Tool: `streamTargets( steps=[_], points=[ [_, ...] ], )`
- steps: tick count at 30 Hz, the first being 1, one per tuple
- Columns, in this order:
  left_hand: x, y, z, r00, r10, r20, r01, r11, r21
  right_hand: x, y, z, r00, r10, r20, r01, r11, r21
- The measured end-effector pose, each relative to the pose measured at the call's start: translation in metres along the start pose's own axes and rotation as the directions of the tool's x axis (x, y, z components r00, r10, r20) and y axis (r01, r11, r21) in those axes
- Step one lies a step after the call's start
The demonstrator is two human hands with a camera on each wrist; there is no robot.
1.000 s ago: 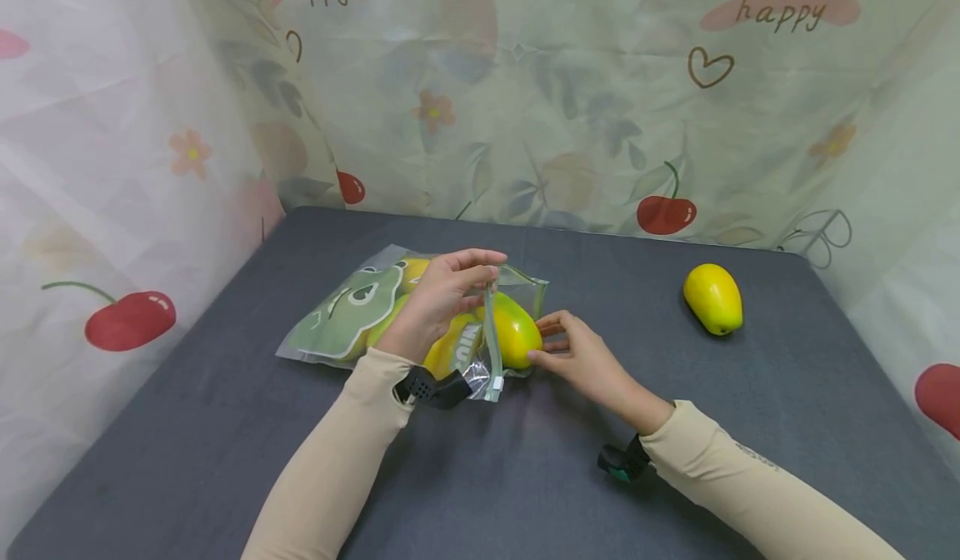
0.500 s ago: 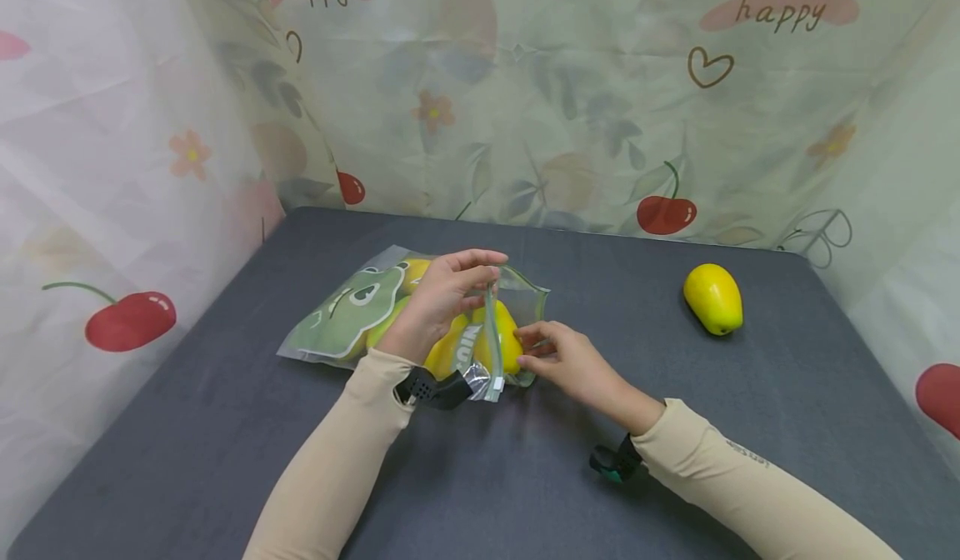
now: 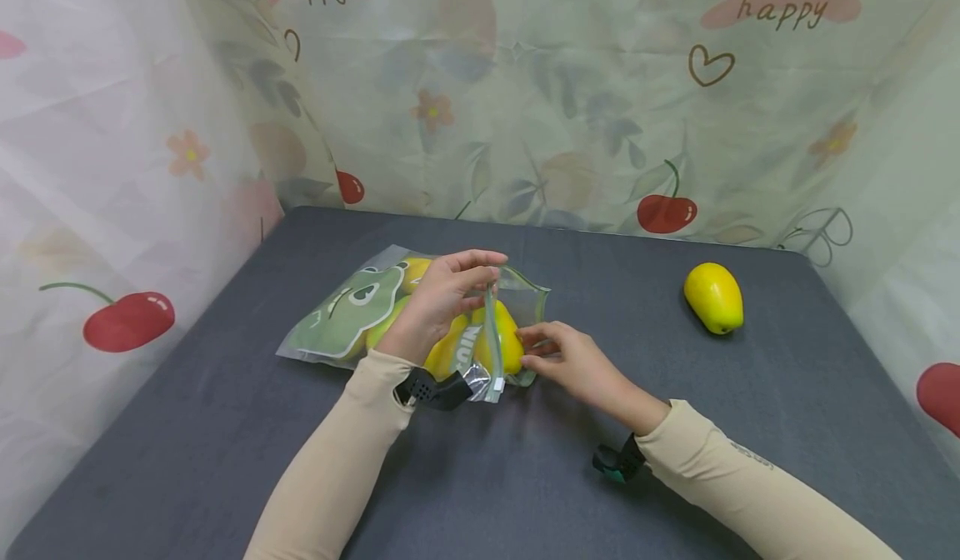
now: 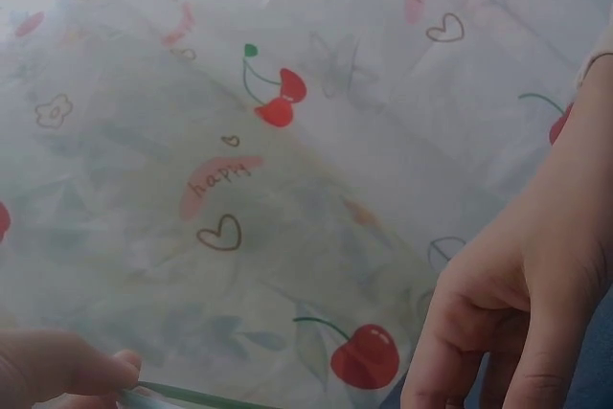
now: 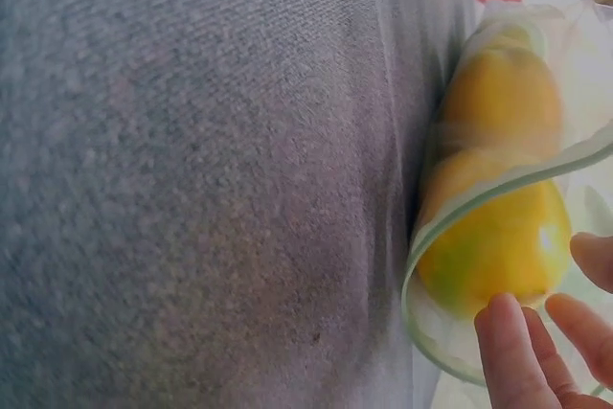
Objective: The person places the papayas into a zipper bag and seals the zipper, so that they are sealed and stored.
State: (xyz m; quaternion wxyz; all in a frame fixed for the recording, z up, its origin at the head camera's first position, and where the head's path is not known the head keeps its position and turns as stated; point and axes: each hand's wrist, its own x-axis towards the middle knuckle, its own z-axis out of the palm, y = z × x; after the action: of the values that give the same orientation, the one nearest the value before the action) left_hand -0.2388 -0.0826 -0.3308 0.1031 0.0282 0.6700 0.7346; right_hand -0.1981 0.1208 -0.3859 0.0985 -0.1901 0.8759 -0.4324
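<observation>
A clear zip bag (image 3: 337,314) with a green bear print lies on its side, several yellow fruits inside. My left hand (image 3: 431,302) pinches the upper rim of its mouth; in the left wrist view the thumb and fingers (image 4: 72,363) hold the green edge. Just inside the mouth lies a yellow mango (image 3: 512,343) with a greenish patch. My right hand (image 3: 577,368) is at the opening, its fingertips at the near end of this mango (image 5: 493,246), thumb apart from the fingers. The zip slider (image 3: 498,384) hangs at the rim's front end.
Another yellow mango (image 3: 712,298) lies on the dark grey table (image 3: 615,285) at the right. A printed cloth (image 3: 517,127) hangs behind the table and at both sides. A thin looped cord (image 3: 828,231) shows at the back right corner.
The mango at the bag's mouth has gone left, deeper into the bag, and my right hand has followed it to the rim. The left hand has stayed in place.
</observation>
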Motion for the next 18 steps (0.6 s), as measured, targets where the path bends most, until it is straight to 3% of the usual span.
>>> streamTargets(
  steps=[9,18],
  points=[
    [-0.001,0.0,0.0,1.0,-0.002,-0.002,0.002,1.0,0.0,-0.004,0.002,-0.016,1.0,0.024,-0.009,-0.023,1.0,0.01],
    [-0.001,0.001,-0.001,1.0,-0.007,-0.003,0.007,1.0,-0.003,-0.008,0.006,-0.046,0.998,0.026,-0.05,-0.027,1.0,-0.016]
  ],
)
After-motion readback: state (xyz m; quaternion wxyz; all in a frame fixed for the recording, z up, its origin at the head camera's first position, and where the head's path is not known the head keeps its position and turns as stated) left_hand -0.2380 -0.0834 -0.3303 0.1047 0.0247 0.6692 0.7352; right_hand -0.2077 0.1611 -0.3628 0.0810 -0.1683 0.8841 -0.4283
